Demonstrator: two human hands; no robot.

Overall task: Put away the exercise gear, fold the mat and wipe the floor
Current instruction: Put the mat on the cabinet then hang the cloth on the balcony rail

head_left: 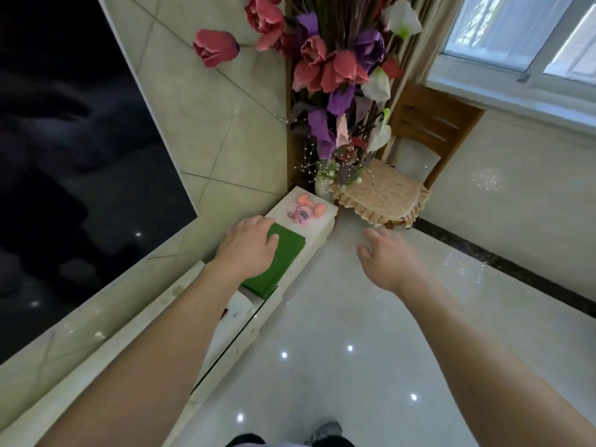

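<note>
Left hand rests flat on folded green cloth; right hand hovers spread, empty.

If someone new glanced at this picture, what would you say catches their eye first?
Most likely the tall bunch of red, purple and white flowers in the corner, rising from a vase beside a wooden chair under the window. Next, the left hand resting flat on a folded green mat on the low white cabinet, near a small pink toy. The right hand hangs open over the shiny floor.
</note>
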